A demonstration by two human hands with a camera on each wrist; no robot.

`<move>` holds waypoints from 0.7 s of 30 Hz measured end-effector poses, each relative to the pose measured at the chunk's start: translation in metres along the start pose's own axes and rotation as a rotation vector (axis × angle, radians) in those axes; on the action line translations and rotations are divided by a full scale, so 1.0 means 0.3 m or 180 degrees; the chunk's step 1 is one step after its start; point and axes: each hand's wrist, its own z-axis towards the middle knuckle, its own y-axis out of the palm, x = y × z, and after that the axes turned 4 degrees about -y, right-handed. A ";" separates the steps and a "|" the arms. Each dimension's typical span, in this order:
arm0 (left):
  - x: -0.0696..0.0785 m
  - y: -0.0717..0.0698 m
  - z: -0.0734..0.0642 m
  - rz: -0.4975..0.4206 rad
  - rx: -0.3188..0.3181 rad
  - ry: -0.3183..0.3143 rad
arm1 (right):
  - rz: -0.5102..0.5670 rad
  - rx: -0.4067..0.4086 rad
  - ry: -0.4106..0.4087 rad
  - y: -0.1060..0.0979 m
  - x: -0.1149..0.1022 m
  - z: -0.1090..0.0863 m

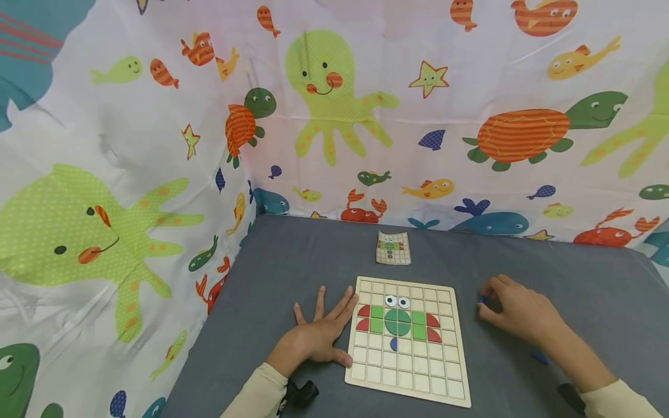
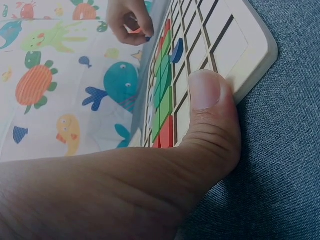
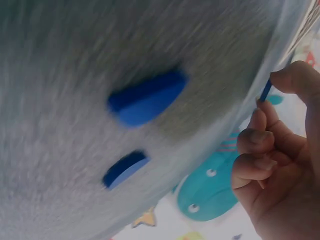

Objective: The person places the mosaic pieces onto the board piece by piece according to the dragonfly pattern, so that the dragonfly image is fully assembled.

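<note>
A pale square grid board (image 1: 405, 380) lies on the grey cloth, carrying red, green and teal pieces, two round eye pieces (image 1: 397, 302) and one blue quarter- or half-round piece (image 1: 394, 344) below the teal circle. My left hand (image 1: 320, 337) lies spread at the board's left edge, its thumb (image 2: 212, 107) resting on the rim. Right of the board, my right hand (image 1: 522, 307) pinches a small blue piece (image 3: 266, 90) between thumb and forefinger, above the cloth. Two loose blue curved pieces, a larger one (image 3: 150, 100) and a smaller-looking one (image 3: 125, 170), lie near that hand.
A small printed card (image 1: 393, 248) with a similar pattern on a grid lies behind the board. A white curtain (image 1: 397, 157) with sea animals hangs along the back and left of the grey-covered table (image 1: 313, 249). Dark straps (image 1: 303, 393) show at both wrists.
</note>
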 end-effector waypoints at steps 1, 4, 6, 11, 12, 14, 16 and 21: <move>0.001 0.000 -0.002 0.0002 -0.0001 -0.0001 | 0.0001 -0.0002 -0.0016 -0.001 -0.017 -0.004; 0.001 0.002 -0.004 0.0023 -0.0002 -0.0003 | 0.0012 0.0059 -0.0110 -0.002 -0.075 -0.020; 0.002 0.002 -0.005 0.0044 -0.0001 -0.0003 | 0.0023 0.0111 -0.0173 -0.004 -0.113 -0.032; 0.000 0.001 -0.006 0.0047 0.0002 0.0002 | 0.0097 0.0207 -0.0302 -0.014 -0.204 -0.058; -0.001 0.001 -0.005 0.0040 0.0003 0.0003 | 0.0115 0.0232 -0.0325 -0.015 -0.222 -0.063; -0.003 0.004 -0.004 0.0030 -0.0001 0.0005 | 0.0141 0.0291 -0.0402 -0.014 -0.254 -0.071; -0.003 0.005 -0.003 0.0025 0.0006 0.0011 | 0.0175 0.0330 -0.0471 -0.012 -0.282 -0.076; 0.001 0.004 -0.004 0.0040 0.0013 0.0013 | 0.0309 0.0296 -0.0650 0.007 -0.343 -0.082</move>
